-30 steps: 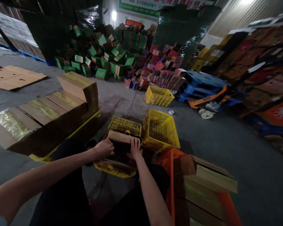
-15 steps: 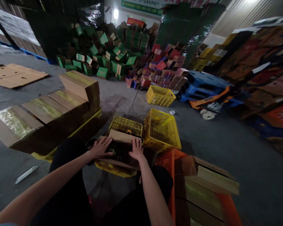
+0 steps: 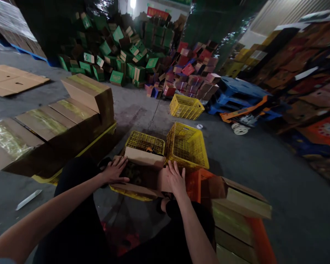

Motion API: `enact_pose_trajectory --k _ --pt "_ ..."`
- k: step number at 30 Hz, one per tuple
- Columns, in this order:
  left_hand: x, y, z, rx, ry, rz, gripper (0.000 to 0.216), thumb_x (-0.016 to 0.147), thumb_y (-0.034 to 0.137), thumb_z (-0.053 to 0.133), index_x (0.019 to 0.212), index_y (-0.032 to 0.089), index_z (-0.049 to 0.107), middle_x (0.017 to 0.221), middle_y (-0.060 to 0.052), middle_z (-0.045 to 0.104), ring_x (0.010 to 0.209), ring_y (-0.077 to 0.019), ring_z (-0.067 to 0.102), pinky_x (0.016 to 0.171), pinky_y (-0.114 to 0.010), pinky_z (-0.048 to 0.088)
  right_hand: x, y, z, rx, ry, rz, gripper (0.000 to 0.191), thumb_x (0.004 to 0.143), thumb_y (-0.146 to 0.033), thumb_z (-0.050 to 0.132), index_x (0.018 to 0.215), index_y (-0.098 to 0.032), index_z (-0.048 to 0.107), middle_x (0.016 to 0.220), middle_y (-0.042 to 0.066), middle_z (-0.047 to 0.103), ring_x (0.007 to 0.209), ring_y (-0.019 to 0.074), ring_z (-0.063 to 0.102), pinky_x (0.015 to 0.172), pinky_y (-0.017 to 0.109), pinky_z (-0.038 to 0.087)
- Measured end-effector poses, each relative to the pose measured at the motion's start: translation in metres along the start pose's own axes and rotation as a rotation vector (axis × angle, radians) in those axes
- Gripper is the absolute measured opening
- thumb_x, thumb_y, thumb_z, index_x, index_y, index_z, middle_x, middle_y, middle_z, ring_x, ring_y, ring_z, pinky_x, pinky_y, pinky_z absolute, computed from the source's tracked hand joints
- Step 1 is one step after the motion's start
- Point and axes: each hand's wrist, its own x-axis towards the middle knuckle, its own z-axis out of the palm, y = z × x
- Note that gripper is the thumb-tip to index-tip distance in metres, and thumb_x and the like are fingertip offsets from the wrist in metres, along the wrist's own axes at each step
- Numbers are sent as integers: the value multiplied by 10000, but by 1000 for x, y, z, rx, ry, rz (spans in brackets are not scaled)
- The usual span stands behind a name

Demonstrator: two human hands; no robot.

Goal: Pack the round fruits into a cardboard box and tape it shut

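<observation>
Between my knees an open cardboard box (image 3: 146,157) rests on an upturned-looking yellow crate (image 3: 132,193). Its flaps stand outward, and round greenish items (image 3: 134,173) lie dimly inside at the left; I cannot make out their kind. On the box's left flap lies my left hand (image 3: 116,171), fingers stretched out. My right hand (image 3: 176,178) is spread against the right flap, palm down, gripping nothing. Just beyond the box, an orange-and-black tool (image 3: 150,150), perhaps a tape dispenser, sits partly hidden on a yellow crate (image 3: 144,140).
At left, taped cardboard boxes (image 3: 49,121) fill a yellow crate (image 3: 48,179). An empty yellow crate (image 3: 188,145) stands ahead right, another (image 3: 186,106) farther off. Boxes (image 3: 233,220) sit in an orange crate (image 3: 260,238) at right. A pallet jack (image 3: 244,113) and blue pallets (image 3: 240,91) stand behind.
My right hand has moved right, and the right flap now leans outward beneath it. My left hand stays on the left flap. The view has tipped slightly downward.
</observation>
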Motion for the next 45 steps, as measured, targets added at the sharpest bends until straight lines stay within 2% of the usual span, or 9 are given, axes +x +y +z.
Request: enact_pose_trajectory --k 4,8,12,16,23,28,33,39,45 --pt "-2 1 -1 2 0 -12 1062 830 840 361 1611 180 76 1668 -123 -52 1517 -430 -43 1087 -649 237 -6 -14 20 2 -136 53 647 967 -192 355 1595 -139 208 1640 162 227 1540 294 89 1225 554 83" --pt "-3 2 -3 5 -8 -11 1078 829 847 342 1608 159 56 1666 -124 -66 1514 -435 -59 1089 -647 225 -6 -22 20 157 -336 136 969 914 -701 414 1609 -151 23 1664 177 -83 1510 397 -123 1199 583 75" --pt "-4 4 -5 11 -9 -19 1088 821 854 346 1608 167 40 1669 -118 -66 1514 -433 -55 1100 -641 204 -7 -24 4 279 -558 108 1246 730 -887 480 1573 -240 -171 1620 132 -287 1437 399 -316 1182 597 -11" --pt "-3 6 -2 38 7 -22 1081 814 830 407 1609 186 60 1672 -124 -58 1511 -443 -40 1097 -621 207 -10 -32 1 236 -643 115 1427 596 -883 628 1568 -222 -181 1591 153 -345 1411 422 -354 1170 599 -55" --pt "-1 7 3 85 30 -38 1137 756 795 548 1613 220 70 1676 -125 -39 1499 -462 22 1091 -602 215 -17 -48 23 141 -531 120 1482 476 -822 768 1608 -222 22 1610 172 -296 1408 499 -325 1119 684 -86" --pt "16 11 -10 15 187 -52 1032 824 765 517 1615 258 88 1654 -122 204 1446 -424 241 1106 -574 237 -17 -41 32 215 -556 102 1391 476 -838 764 1591 -206 223 1603 178 -315 1389 525 -335 1107 716 -51" --pt "39 13 -5 24 333 2 768 960 598 451 1580 189 258 1641 -129 247 1512 -308 171 1201 -483 130 -19 -32 37 365 -592 74 1343 497 -845 752 1575 -207 267 1538 158 -436 1376 489 -377 1132 690 23" --pt "45 11 5 -11 345 8 654 978 592 423 1540 265 361 1636 -107 270 1505 -288 230 1210 -480 136 -23 -28 37 484 -499 2 1239 557 -796 769 1548 -190 338 1507 109 -493 1389 465 -374 1183 604 59" --pt "47 15 3 -20 357 -15 635 980 626 380 1495 259 436 1568 -110 394 1444 -295 328 1186 -457 198 -23 -27 36 546 -523 32 1211 564 -725 819 1554 -231 328 1498 84 -513 1467 505 -182 1185 583 158"
